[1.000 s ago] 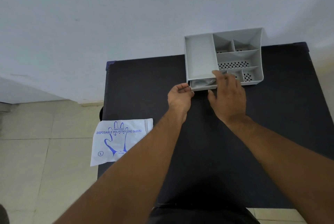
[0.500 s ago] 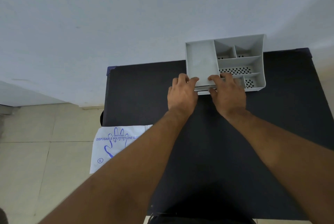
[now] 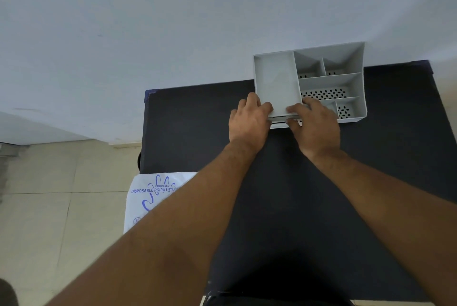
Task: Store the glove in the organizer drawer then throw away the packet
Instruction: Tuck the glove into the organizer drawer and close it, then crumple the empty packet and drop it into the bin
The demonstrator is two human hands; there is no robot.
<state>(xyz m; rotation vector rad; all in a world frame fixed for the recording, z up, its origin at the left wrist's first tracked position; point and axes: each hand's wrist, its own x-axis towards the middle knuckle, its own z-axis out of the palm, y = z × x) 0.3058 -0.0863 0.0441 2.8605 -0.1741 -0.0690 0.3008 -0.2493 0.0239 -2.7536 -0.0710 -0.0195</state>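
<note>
Grey organizer (image 3: 277,78): drawer (image 3: 280,118), open a second ago, now nearly shut, left hand (image 3: 248,123) and right hand (image 3: 315,126) flat against its front, fingers together; packet (image 3: 158,192) waits left.

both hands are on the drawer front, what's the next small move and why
Probably lift the left hand off the drawer and reach back for the packet. The drawer looks pushed almost flush into the organizer, and the packet lies at the table's near-left edge, not yet thrown away.
</note>
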